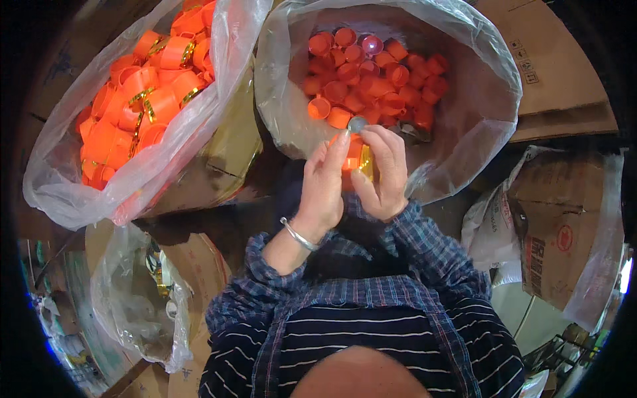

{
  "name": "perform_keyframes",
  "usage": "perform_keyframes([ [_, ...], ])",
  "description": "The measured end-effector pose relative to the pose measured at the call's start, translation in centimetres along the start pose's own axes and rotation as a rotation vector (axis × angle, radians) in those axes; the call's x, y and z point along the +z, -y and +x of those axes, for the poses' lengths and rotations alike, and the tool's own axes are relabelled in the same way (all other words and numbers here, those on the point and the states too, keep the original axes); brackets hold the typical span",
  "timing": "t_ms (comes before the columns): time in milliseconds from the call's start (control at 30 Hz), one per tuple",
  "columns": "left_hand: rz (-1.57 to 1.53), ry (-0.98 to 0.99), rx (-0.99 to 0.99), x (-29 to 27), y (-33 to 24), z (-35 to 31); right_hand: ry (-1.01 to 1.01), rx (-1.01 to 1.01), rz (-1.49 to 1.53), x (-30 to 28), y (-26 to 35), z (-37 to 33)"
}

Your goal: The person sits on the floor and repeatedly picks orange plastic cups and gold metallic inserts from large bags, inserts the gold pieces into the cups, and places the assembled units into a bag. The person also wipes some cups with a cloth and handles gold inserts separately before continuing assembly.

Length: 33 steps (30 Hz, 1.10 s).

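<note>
At the centre of the frame a person brings both hands together around one orange cup [352,159], which lies just below the opening of the bag at the top centre. The left hand [324,182] presses along the cup's left side, its grip closed against it with the fingers nearly straight. The right hand [385,174] curls over the other side, thumb and fingers bent, its grip closed to about the cup's width. A shiny gold strip [365,161] shows between the right thumb and fingers, against the cup. At the fingertips sits a small grey round piece [357,124]; whether it is attached to the cup cannot be told.

A silver bracelet [298,235] circles the left wrist, and plaid sleeves [434,249] cover both forearms in part.

At the top centre, a wide clear bag [488,73] holds a heap of plain orange cups [378,86]. In the upper left, another clear bag [222,86] is filled with gold-banded orange cups [142,99]. A smaller clear bag [123,292] hangs open at the lower left. Brown cardboard [557,60] fills the upper right, and a cardboard box [557,225] stands at the right.
</note>
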<state>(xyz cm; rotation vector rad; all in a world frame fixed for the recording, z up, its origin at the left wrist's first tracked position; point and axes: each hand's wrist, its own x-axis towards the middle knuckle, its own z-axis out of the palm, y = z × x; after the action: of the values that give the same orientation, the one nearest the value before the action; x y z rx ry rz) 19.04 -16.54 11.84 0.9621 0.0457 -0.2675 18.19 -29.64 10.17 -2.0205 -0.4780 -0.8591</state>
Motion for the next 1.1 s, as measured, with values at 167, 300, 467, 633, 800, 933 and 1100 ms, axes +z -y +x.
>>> perform_keyframes([
  [167,-0.144,-0.027,-0.048,-0.5,-0.1,1.0,0.045,0.142,0.14,1.0,-0.4,0.7],
  [300,0.597,0.0,0.501,-0.4,1.8,0.8,-0.221,0.775,0.663,2.6,-0.3,0.2],
  [467,0.381,-0.051,0.333,-1.0,2.5,2.1,-0.244,0.506,0.266,3.7,-1.5,-0.6],
  [633,-0.019,-0.094,-0.106,-2.9,0.7,4.3,0.039,0.162,0.086,3.2,-3.0,-0.5],
  [800,0.026,0.315,0.001,-3.3,-0.3,2.2,0.108,1.053,0.974,1.7,-3.3,0.7],
  [933,0.701,0.195,0.392,-2.5,-0.4,0.1,-0.16,1.221,1.274,1.0,-2.2,0.9],
  [1100,0.795,0.155,0.406,-2.0,-1.0,-1.2,0.091,0.678,0.801,0.5,-1.0,0.6],
])
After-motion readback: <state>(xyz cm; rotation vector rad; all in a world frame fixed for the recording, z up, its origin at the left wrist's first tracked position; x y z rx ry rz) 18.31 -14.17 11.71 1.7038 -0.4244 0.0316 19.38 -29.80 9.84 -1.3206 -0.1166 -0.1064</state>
